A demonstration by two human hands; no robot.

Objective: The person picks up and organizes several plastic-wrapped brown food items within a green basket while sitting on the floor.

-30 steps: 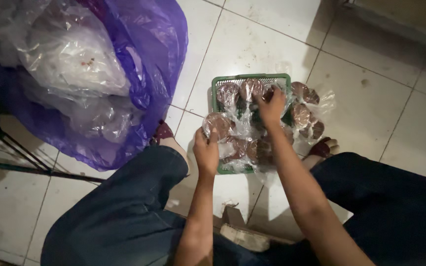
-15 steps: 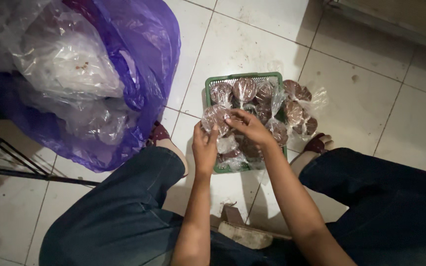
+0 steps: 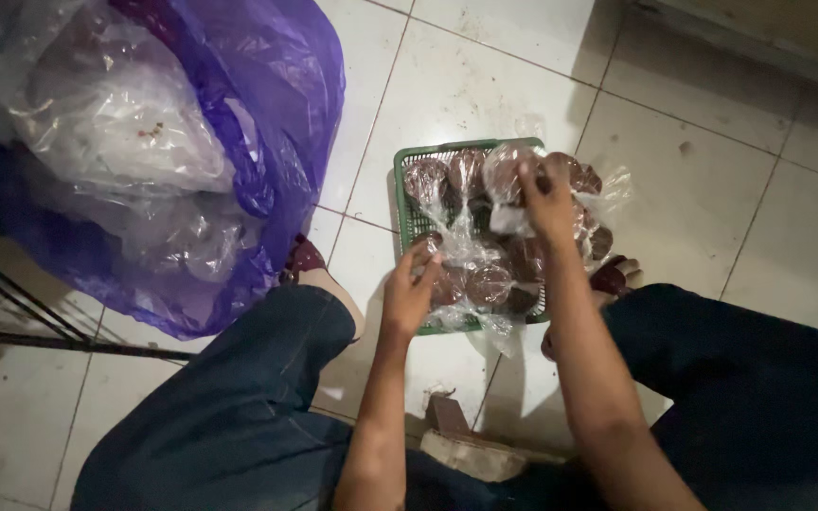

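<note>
Head view, looking down between my knees. My right hand (image 3: 549, 201) is closed on a clear plastic packet (image 3: 508, 185) holding a round brown cake, lifted just above the far end of the green mesh basket (image 3: 407, 210). My left hand (image 3: 411, 289) rests at the basket's near left edge, fingers (image 3: 425, 254) loosely spread and touching the wrapped brown cakes (image 3: 487, 282) inside; I cannot tell whether it grips one. The basket sits on the white tiled floor (image 3: 485, 90), packed with similar packets, a few spilling over its right side (image 3: 600, 237). At left, well apart from the basket, stands a large purple plastic bag (image 3: 291, 123) stuffed with crumpled clear wrapping (image 3: 111, 142).

Step in hand, as I judge it: sorting or arranging packets in the basket, one raised. The next move calls for a free slot among the crowded packets and a gentle grip, since thin film slips and the cakes may crush.
</note>
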